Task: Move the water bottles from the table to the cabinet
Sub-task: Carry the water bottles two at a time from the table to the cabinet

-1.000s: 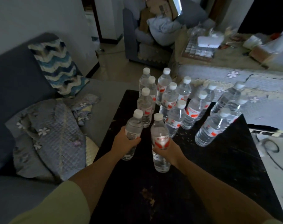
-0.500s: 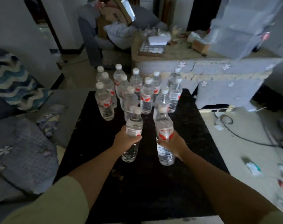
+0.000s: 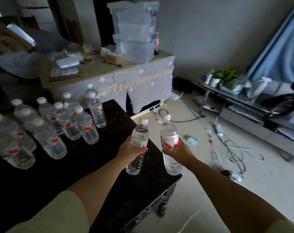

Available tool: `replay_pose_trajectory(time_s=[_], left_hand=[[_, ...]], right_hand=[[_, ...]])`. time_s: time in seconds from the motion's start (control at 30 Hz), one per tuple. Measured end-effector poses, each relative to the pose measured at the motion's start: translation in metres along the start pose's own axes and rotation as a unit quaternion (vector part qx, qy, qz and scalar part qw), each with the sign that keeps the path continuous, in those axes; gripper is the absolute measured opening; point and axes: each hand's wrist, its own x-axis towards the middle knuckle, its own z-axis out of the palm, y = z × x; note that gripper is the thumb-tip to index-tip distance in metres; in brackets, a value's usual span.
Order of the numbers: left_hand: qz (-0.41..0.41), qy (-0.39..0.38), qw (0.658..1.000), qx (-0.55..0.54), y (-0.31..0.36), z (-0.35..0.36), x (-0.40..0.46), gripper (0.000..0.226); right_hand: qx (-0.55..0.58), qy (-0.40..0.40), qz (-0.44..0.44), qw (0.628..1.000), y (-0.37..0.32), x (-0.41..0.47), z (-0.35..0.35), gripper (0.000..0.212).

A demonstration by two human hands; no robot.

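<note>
Bottles filled both of the person's hands: the left hand was wrapped around the middle of one clear water bottle, fingers curled over its label, and the right hand gripped a second bottle from behind at its red-and-white label. Both bottles were upright, white caps on top, lifted clear of the table. The left one hung above the right-hand edge of the black table, while the right one was out past that edge, over the pale floor. The rest of the water bottles stood in a loose cluster on the left part of the table, well apart from the two in hand. Beyond the table was a cloth-covered cabinet carrying stacked clear storage bins. Loose cables lay tangled on the floor to the right, near a low glass stand against the wall.
</note>
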Motion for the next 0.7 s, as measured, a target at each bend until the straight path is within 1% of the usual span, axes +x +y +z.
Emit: replay_pose_trajectory(time_s=[0.1, 0.17, 0.23, 0.3, 0.43, 0.53, 0.63, 0.7], left_hand=[[0.038, -0.053, 0.998, 0.021, 0.030, 0.034, 0.014, 0.056], [0.055, -0.093, 0.993, 0.041, 0.049, 0.059, 0.023, 0.053], [0.076, -0.131, 0.987, 0.059, 0.067, 0.082, 0.029, 0.051], [0.101, -0.175, 0.977, 0.073, 0.084, 0.107, 0.033, 0.050], [0.141, -0.249, 0.954, 0.093, 0.108, 0.153, 0.031, 0.050], [0.181, -0.315, 0.925, 0.110, 0.122, 0.191, 0.021, 0.049], [0.209, -0.379, 0.894, 0.118, 0.134, 0.228, 0.002, 0.056], [0.225, -0.420, 0.871, 0.121, 0.141, 0.253, -0.018, 0.059]], right_hand=[[0.026, 0.048, 0.039, 0.998, 0.017, -0.011, -0.034, 0.064], [0.048, 0.095, 0.066, 0.992, 0.031, -0.022, -0.055, 0.062], [0.045, 0.138, 0.087, 0.986, 0.044, -0.035, -0.075, 0.059], [0.048, 0.192, 0.109, 0.974, 0.057, -0.051, -0.093, 0.056], [0.064, 0.274, 0.149, 0.948, 0.079, -0.090, -0.118, 0.046], [0.079, 0.329, 0.191, 0.922, 0.098, -0.125, -0.132, 0.052], [0.092, 0.374, 0.240, 0.891, 0.117, -0.164, -0.140, 0.057], [0.109, 0.401, 0.258, 0.872, 0.135, -0.191, -0.143, 0.069]])
